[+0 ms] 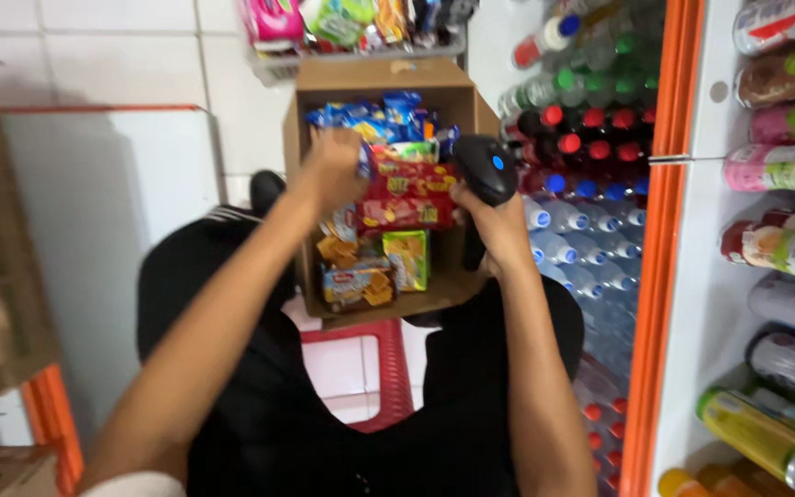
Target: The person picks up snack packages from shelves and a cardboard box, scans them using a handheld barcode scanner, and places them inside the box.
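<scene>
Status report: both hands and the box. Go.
Left hand in the cardboard box, closed on a snack pack. Right hand grips a black scanner at the box's right edge. Box full of snack packs; nothing blocking.

Left hand [331,166]: motion-blurred, grasp contents indeterminate. Wire basket [361,46] of snacks: cut by top edge. Scanner [487,167] handle: hidden in right hand [499,230].
</scene>
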